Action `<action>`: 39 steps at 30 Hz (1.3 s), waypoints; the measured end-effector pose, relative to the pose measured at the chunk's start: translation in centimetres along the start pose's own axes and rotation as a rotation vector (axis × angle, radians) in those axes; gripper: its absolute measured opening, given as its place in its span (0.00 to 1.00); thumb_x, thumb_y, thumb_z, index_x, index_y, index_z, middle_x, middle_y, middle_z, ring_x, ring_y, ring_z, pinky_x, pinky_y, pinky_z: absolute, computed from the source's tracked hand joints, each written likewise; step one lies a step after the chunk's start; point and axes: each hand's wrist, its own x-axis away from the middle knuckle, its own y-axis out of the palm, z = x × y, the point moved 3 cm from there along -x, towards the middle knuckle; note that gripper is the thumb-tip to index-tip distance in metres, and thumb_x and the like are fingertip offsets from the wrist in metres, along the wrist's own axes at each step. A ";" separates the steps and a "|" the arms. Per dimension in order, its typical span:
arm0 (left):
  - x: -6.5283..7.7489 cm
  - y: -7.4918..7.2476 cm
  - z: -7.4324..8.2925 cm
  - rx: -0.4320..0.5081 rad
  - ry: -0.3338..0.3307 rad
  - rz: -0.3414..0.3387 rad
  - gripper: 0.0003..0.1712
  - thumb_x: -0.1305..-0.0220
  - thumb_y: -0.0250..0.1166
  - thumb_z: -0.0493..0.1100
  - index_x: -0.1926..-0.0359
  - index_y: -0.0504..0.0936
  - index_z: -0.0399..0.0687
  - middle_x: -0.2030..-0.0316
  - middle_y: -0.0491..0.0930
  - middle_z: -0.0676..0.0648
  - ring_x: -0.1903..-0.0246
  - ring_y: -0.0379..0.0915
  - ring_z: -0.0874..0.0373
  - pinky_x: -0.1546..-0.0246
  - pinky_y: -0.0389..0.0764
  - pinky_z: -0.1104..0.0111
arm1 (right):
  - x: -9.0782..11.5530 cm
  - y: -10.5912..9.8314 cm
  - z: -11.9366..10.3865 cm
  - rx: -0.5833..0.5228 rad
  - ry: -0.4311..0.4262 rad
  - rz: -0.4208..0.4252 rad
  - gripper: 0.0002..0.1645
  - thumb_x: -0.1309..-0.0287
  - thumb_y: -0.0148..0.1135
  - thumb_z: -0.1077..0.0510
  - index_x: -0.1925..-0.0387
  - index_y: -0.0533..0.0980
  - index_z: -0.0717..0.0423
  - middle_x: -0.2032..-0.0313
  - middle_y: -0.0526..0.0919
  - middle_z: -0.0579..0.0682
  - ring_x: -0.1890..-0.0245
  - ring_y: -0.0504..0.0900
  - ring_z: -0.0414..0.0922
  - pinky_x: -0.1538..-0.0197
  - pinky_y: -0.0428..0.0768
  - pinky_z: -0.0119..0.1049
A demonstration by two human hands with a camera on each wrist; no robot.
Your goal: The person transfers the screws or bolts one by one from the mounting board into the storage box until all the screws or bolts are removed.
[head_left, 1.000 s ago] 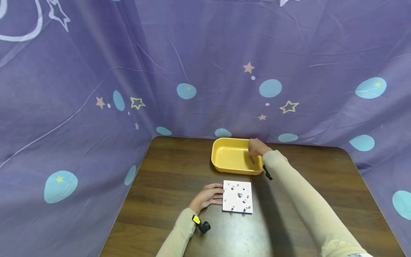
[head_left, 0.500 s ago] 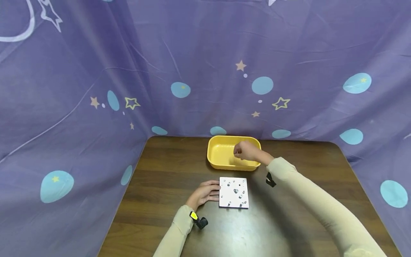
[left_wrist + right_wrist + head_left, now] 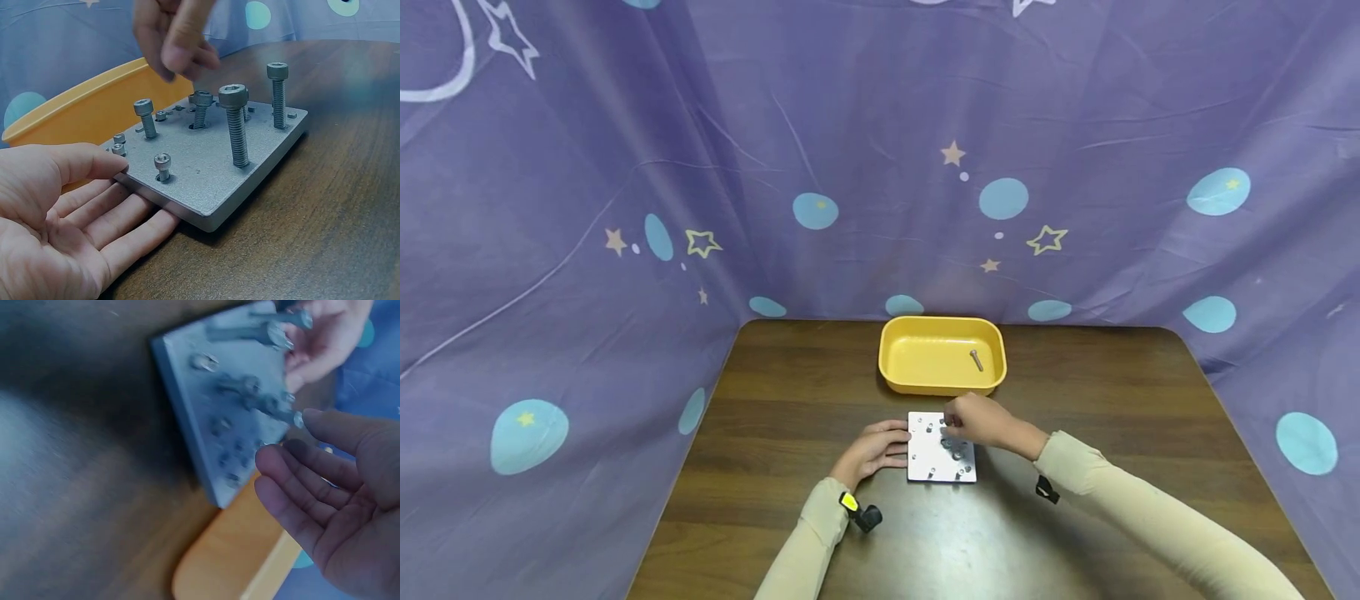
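Note:
A square metal plate (image 3: pixel 925 467) lies on the table with several socket-head bolts of different sizes standing in it. My left hand (image 3: pixel 874 454) holds the plate's left edge, thumb (image 3: pixel 94 164) at the top rim and fingers (image 3: pixel 140 231) against the side, tips partly hidden below. Over the plate's far right part hovers my right hand (image 3: pixel 985 421). Its fingers are loosely bent, with thumb (image 3: pixel 340 430) apart from them near the head of a medium bolt (image 3: pixel 281 414). Nothing shows between them, though the left wrist view is blurred there. A tall bolt (image 3: pixel 237 134) stands at the near edge.
Behind the plate stands a yellow tray (image 3: pixel 891 375), with one loose bolt (image 3: pixel 976 360) lying in its right half. The wooden table (image 3: pixel 797 400) ends at a purple patterned curtain (image 3: pixel 865 250) at the back and left.
My right hand has come out of the yellow tray toward me and over the plate. The bolt in the tray is now in full sight. My left hand stays at the plate.

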 end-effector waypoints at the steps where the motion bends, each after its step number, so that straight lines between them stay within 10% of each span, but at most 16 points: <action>1: 0.0 -0.1 0.0 0.002 0.001 0.000 0.26 0.29 0.61 0.36 0.33 0.70 0.31 0.51 0.82 0.41 0.57 0.83 0.54 0.51 0.88 0.53 | 0.1 0.4 0.1 0.006 0.012 -0.006 0.15 0.41 0.73 0.56 0.80 0.77 0.51 0.83 0.71 0.38 0.82 0.64 0.32 0.79 0.62 0.26; 21: -0.1 -0.1 -0.4 0.025 0.003 -0.014 0.26 0.29 0.61 0.36 0.34 0.70 0.30 0.53 0.82 0.43 0.57 0.83 0.54 0.51 0.88 0.53 | 0.3 2.4 -1.5 0.163 -0.120 0.001 0.18 0.45 0.72 0.67 0.86 0.75 0.55 0.87 0.67 0.40 0.84 0.56 0.33 0.81 0.53 0.25; 29: -0.1 -0.1 -0.4 0.025 0.011 -0.017 0.25 0.29 0.61 0.36 0.34 0.70 0.31 0.54 0.82 0.43 0.58 0.83 0.55 0.52 0.89 0.54 | 0.3 2.5 -2.1 0.142 -0.214 0.022 0.15 0.56 0.66 0.80 0.76 0.81 0.59 0.76 0.79 0.50 0.77 0.71 0.36 0.76 0.72 0.27; 39: 0.2 0.1 0.0 0.015 0.019 -0.001 0.25 0.28 0.60 0.36 0.34 0.70 0.31 0.51 0.82 0.42 0.57 0.82 0.55 0.51 0.88 0.53 | 0.3 2.7 -2.0 0.146 -0.134 0.087 0.07 0.47 0.70 0.71 0.66 0.84 0.60 0.74 0.85 0.50 0.77 0.78 0.38 0.74 0.79 0.33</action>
